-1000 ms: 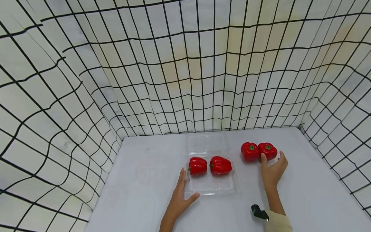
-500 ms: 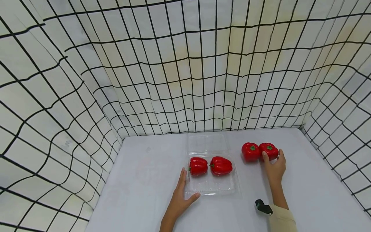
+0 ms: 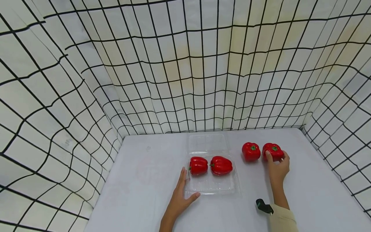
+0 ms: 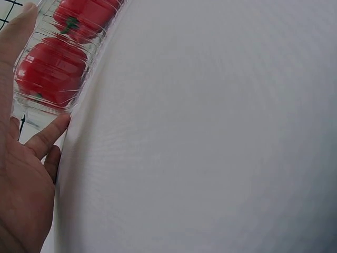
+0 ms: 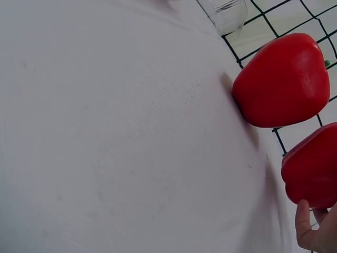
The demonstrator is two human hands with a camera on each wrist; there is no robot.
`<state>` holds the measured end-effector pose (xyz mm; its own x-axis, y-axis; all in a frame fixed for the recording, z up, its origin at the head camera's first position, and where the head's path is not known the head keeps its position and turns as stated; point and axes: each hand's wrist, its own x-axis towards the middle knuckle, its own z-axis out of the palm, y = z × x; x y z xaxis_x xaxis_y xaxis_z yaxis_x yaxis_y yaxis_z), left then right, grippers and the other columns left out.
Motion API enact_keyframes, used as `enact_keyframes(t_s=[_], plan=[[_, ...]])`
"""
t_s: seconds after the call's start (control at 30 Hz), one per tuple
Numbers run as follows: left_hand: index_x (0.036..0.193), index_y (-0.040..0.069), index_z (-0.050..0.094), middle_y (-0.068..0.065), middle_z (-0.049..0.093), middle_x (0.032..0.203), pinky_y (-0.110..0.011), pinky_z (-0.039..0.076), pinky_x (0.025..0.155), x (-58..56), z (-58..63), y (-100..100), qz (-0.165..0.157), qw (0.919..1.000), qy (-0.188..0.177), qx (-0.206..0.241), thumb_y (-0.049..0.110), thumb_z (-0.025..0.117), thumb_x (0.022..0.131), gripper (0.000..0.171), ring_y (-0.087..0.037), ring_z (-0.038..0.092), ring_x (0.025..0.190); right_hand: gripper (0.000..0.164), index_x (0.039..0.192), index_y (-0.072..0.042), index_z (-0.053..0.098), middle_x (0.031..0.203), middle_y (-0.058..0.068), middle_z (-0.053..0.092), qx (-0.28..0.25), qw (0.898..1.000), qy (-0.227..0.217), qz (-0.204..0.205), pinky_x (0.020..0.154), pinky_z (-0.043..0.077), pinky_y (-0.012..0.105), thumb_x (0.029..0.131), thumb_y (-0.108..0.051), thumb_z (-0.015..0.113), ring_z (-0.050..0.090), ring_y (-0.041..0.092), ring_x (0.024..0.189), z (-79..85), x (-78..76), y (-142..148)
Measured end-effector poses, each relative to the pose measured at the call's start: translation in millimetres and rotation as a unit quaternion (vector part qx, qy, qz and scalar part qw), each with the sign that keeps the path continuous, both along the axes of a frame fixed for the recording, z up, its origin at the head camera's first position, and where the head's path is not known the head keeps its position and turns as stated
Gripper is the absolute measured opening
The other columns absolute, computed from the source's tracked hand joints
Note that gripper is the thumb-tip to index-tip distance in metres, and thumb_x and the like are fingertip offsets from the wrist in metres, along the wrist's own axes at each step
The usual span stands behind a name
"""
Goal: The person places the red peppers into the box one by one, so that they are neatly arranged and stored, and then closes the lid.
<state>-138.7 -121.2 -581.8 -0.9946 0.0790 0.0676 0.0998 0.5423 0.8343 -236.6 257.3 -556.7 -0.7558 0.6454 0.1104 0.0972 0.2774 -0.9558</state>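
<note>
My right hand [image 3: 279, 168] grips a red bell pepper [image 3: 273, 151] at the right of the table, thumb on its near left side and fingers at its right. In the right wrist view that pepper [image 5: 313, 168] is partly cut off by the frame edge. Just left of it stands another red bell pepper [image 3: 251, 152], apart from it. My left hand [image 3: 179, 199] rests with fingers spread at the left side of a clear plastic clamshell box [image 3: 211, 187]. Two red bell peppers lie on their sides in the box, one at left [image 3: 198, 166] and one at right [image 3: 221, 165].
The box's clear lid [image 3: 207, 143] lies folded back behind it on the white table [image 3: 139, 180]. White walls with black netting [image 3: 200, 80] rise behind and at both sides. A dark device [image 3: 264, 206] sits at the right sleeve [image 3: 282, 219].
My right hand has closed round the far right bell pepper and shifted it to the right, leaving a gap between it and its neighbour. The left hand stays at the box.
</note>
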Motion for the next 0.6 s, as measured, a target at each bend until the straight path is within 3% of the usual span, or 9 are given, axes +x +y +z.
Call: enact_keyframes(t_s=[0.33, 0.6], plan=[[0.158, 0.029, 0.014, 0.009, 0.012, 0.165, -0.056, 0.041, 0.107, -1.6, 2.6, -0.1, 0.003, 1.0, -0.006, 0.0, 0.055, 0.073, 0.079, 0.102, -0.027, 0.041, 0.142, 0.081, 0.147, -0.012, 0.035, 0.147, 0.006, 0.042, -0.032, 0.997, 0.017, -0.064, 0.1, 0.048, 0.034, 0.086, -0.052, 0.069, 0.039, 0.02, 0.132, 12.5, 6.9, -1.7], [0.158, 0.03, 0.014, 0.009, 0.012, 0.165, -0.056, 0.04, 0.108, -0.3, 2.2, 0.8, 0.003, 0.9999, -0.012, 0.005, 0.053, 0.074, 0.079, 0.102, -0.026, 0.04, 0.143, 0.072, 0.14, -0.023, 0.031, 0.15, 0.002, 0.036, -0.073, 0.994, 0.051, -0.061, 0.113, 0.042, 0.038, 0.085, -0.044, 0.072, 0.03, 0.014, 0.142, 11.8, 14.2, 1.8]])
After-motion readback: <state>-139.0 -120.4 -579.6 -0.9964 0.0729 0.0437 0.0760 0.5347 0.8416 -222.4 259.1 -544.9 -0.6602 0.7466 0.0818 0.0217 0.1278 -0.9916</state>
